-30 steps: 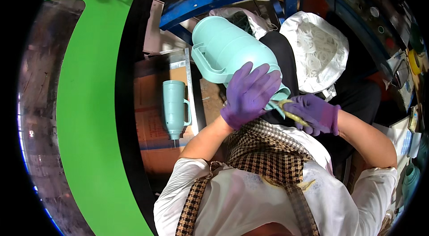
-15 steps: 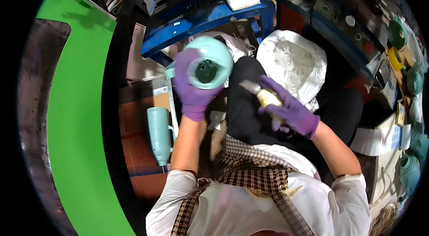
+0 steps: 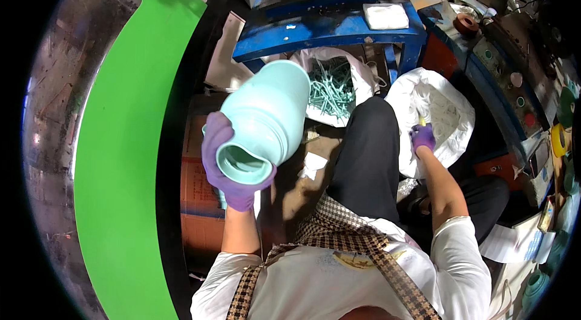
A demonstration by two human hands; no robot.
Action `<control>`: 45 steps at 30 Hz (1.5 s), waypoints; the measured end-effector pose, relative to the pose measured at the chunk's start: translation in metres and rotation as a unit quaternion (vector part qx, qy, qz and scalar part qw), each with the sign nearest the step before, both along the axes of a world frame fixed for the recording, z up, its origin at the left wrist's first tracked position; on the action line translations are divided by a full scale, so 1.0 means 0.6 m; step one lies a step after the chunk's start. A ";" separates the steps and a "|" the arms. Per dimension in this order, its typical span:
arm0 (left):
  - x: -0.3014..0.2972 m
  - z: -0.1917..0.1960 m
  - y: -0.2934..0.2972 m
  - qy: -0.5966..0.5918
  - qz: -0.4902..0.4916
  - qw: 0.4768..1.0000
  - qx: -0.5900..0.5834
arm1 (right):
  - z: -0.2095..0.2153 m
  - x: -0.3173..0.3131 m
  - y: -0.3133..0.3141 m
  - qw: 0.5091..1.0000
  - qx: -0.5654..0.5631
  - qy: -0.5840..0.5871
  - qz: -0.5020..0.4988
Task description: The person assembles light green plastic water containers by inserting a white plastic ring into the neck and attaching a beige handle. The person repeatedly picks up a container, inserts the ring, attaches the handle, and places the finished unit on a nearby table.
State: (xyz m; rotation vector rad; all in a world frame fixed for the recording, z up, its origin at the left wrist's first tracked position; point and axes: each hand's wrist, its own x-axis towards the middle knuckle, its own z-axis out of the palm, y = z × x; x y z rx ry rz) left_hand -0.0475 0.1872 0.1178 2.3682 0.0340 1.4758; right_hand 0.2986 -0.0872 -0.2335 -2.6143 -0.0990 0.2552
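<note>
Fingers (image 3: 221, 138) of the gloved left hand (image 3: 233, 165) wrap the neck of one pale green jug (image 3: 266, 117), now tipped mouth-down over the lap; half a second ago its mouth faced up. Right hand (image 3: 422, 137) has moved out to one white sack (image 3: 439, 111), pinching one small yellow piece (image 3: 421, 121).

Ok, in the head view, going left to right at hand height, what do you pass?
Green panel → left hand gripping the pale teal jug → black trouser leg → right hand holding a small yellowish tool → white bag.
</note>
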 end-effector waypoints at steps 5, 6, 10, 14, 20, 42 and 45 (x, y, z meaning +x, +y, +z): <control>-0.023 -0.050 -0.035 0.118 -0.032 0.992 -0.044 | 0.078 0.034 -0.051 0.990 0.137 -0.022 0.007; -0.018 -0.059 -0.045 0.147 -0.037 0.987 -0.057 | 0.109 0.032 -0.057 0.990 0.099 -0.100 0.024; 0.022 -0.070 -0.068 0.160 -0.105 0.978 -0.079 | 0.297 -0.016 -0.064 0.957 0.206 -0.111 0.173; 0.064 -0.054 -0.071 0.204 -0.138 0.965 -0.092 | 0.493 -0.163 -0.057 0.877 0.383 -0.065 0.282; 0.106 -0.038 -0.099 0.204 -0.225 0.953 -0.018 | 0.566 -0.315 0.025 0.715 0.454 -0.139 0.513; 0.138 -0.045 -0.204 0.281 -0.181 0.924 0.184 | 0.477 -0.350 -0.036 0.802 0.381 -0.109 0.448; 0.145 -0.050 -0.232 0.269 -0.191 0.923 0.199 | 0.446 -0.373 -0.047 0.818 0.429 -0.177 0.340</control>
